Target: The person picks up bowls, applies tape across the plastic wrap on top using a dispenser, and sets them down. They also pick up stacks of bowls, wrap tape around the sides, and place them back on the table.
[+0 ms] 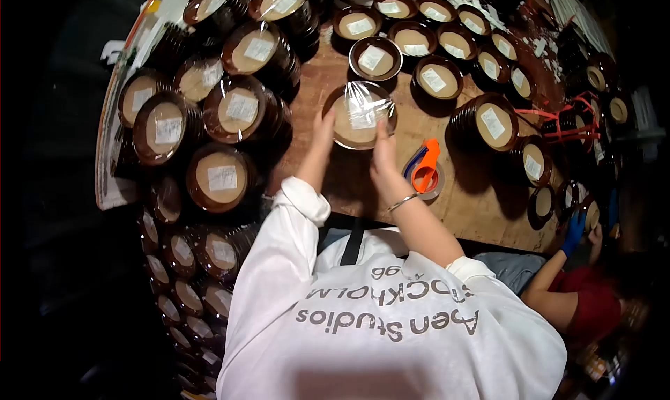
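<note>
A round brown-rimmed bowl (345, 124) with a beige centre and a white label is between my two hands, over the wooden table. Shiny clear plastic film covers it. My left hand (324, 133) grips its left edge, and my right hand (382, 149) holds the right edge with the thumb on top. Just right of my right hand lies an orange and blue tape dispenser (427, 168) with a roll of tape. Another labelled bowl (375, 58) sits right behind the held one.
Stacks of film-wrapped bowls (237, 110) crowd the left side. More labelled bowls (437, 77) stand at the back and right, near red strapping (558, 114). At the lower right, a co-worker's blue-gloved hand (574, 231) touches a bowl. The wooden table (481, 215) ends before my body.
</note>
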### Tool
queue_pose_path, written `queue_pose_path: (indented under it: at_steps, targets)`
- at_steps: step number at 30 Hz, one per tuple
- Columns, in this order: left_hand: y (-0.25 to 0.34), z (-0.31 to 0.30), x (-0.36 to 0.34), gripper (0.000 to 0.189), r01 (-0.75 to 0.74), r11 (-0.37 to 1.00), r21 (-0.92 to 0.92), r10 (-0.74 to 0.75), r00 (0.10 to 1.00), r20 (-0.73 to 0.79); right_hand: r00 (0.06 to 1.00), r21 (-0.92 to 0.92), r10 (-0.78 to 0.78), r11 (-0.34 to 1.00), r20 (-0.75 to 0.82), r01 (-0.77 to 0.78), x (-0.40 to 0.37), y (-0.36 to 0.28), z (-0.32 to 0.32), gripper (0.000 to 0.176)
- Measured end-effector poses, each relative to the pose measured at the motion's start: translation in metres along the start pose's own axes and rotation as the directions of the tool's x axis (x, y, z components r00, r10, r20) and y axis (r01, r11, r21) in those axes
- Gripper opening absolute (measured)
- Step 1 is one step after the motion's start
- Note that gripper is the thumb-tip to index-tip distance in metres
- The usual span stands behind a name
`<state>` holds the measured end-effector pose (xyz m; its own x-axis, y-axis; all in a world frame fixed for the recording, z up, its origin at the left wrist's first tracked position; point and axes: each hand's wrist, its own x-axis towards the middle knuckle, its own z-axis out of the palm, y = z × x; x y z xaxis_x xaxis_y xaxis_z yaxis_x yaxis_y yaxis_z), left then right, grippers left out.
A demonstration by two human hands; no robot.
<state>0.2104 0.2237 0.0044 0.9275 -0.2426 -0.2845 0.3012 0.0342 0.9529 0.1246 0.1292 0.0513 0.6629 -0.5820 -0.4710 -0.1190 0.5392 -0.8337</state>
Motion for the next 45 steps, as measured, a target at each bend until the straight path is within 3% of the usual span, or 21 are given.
queue_pose_path:
  at_steps: [3,4,5,7,9,10,11,17,19,21,23,24,29,31,32,33,38,40,43,44,45]
  targets:
    - [-0.025,0.023,-0.056,0.064,0.111,0.961,-0.252,-0.155,0.975,-0.162,0.998,-0.174,-0.023,0.984,0.065,0.034,0.026,-0.013,-0.019,0.039]
    - [-0.009,0.042,-0.081,0.077,0.223,0.970,-0.093,-0.238,0.944,-0.230,0.980,-0.122,-0.013,0.992,0.198,0.038,0.054,-0.005,-0.033,0.039]
    - [-0.065,0.045,-0.076,0.083,0.320,0.947,-0.036,-0.321,0.928,-0.190,0.974,-0.277,0.092,0.960,0.208,-0.032,0.057,-0.023,-0.034,0.038]
    - [-0.018,0.043,-0.114,0.070,0.370,0.886,-0.279,-0.406,0.910,-0.082,0.893,-0.315,0.238,0.942,0.383,-0.116,0.078,-0.037,-0.033,0.036]
    - [-0.028,0.026,-0.115,0.064,0.295,0.920,-0.258,-0.352,0.912,-0.212,0.861,-0.277,0.359,0.923,0.361,-0.268,0.074,-0.052,-0.023,0.035]
    - [-0.028,0.013,-0.102,0.073,0.111,0.944,-0.309,-0.160,0.978,-0.135,0.858,-0.330,0.385,0.903,0.341,-0.274,0.071,-0.058,-0.019,0.036]
    - [-0.031,0.008,-0.097,0.062,0.208,0.915,-0.345,-0.302,0.922,-0.245,0.858,-0.348,0.402,0.892,0.319,-0.288,0.067,-0.063,-0.017,0.038]
    - [-0.145,-0.003,0.001,0.061,0.287,0.876,-0.389,-0.381,0.905,-0.191,0.843,-0.342,0.461,0.867,0.278,-0.362,0.065,-0.064,-0.018,0.043]
    - [-0.201,0.037,0.034,0.052,0.245,0.494,-0.834,-0.257,0.958,0.129,0.832,-0.322,0.473,0.867,0.291,-0.380,0.063,-0.065,-0.020,0.044]
    - [-0.174,0.047,0.022,0.046,0.169,0.555,-0.815,-0.435,0.894,-0.111,0.853,-0.344,0.426,0.883,0.302,-0.319,0.059,-0.064,-0.018,0.044]
    - [-0.172,0.032,0.017,0.048,0.116,0.910,-0.397,-0.249,0.919,-0.304,0.913,-0.403,0.332,0.889,0.237,-0.219,0.054,-0.064,-0.015,0.044]
    - [-0.164,0.030,0.012,0.048,0.116,0.937,-0.329,-0.238,0.903,-0.358,0.904,-0.439,0.364,0.866,0.225,-0.240,0.062,-0.062,-0.022,0.046]
    - [-0.147,0.043,0.000,0.050,0.216,0.829,-0.516,-0.411,0.861,-0.301,0.769,-0.433,0.527,0.826,0.362,-0.362,0.089,-0.061,-0.042,0.055]
    - [-0.142,0.051,0.000,0.051,0.225,0.792,-0.568,-0.450,0.843,-0.293,0.802,-0.398,0.497,0.844,0.331,-0.359,0.087,-0.061,-0.045,0.055]
    - [-0.139,0.053,0.000,0.051,0.223,0.782,-0.583,-0.461,0.835,-0.300,0.756,-0.326,0.456,0.885,0.470,-0.331,0.101,-0.054,-0.057,0.055]
    - [-0.135,0.056,-0.002,0.052,0.219,0.767,-0.603,-0.473,0.827,-0.302,0.739,-0.312,0.459,0.886,0.493,-0.343,0.093,-0.055,-0.056,0.056]
    - [-0.114,0.053,-0.033,0.053,0.212,0.761,-0.614,-0.499,0.795,-0.344,0.760,-0.324,0.477,0.874,0.442,-0.361,0.057,-0.061,-0.066,0.056]
    - [-0.083,0.037,-0.067,0.053,0.229,0.778,-0.585,-0.501,0.788,-0.358,0.735,-0.359,0.460,0.881,0.499,-0.308,0.035,-0.062,-0.063,0.057]
    - [-0.010,0.003,-0.141,0.051,0.316,0.590,-0.743,-0.639,0.745,-0.190,0.665,-0.457,0.503,0.849,0.552,-0.263,0.003,-0.065,-0.050,0.057]
    - [-0.026,-0.001,-0.151,0.046,0.261,0.568,-0.781,-0.639,0.738,-0.218,0.597,-0.476,0.534,0.836,0.599,-0.271,-0.003,-0.060,-0.047,0.056]
    - [-0.045,-0.008,-0.161,0.044,0.060,0.517,-0.854,-0.503,0.829,-0.246,0.604,-0.491,0.534,0.833,0.592,-0.256,-0.017,-0.053,-0.038,0.054]
